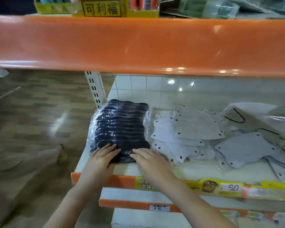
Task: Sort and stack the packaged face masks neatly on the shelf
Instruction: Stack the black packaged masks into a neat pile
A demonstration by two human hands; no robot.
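While the shelf [154, 168] runs white across the view under an orange lip, its load is split by colour, which looks like sorting already under way. Spread loosely over the right half, the white masks [196, 129] lie overlapped at odd angles in their clear sleeves, some slid toward the front edge, so that heap seemingly waits its turn. At the left end, hard by the slotted upright [94, 89], the black masks [122, 124] sit shingled in one tidy row running back from the front edge, probably parked in the corner to keep it square. Both hands rest on the row's near end: the left hand [102, 157] and the right hand [148, 160] lie flat, fingers straight and gripping nothing, apparently pressing down and nudging the packets flush.
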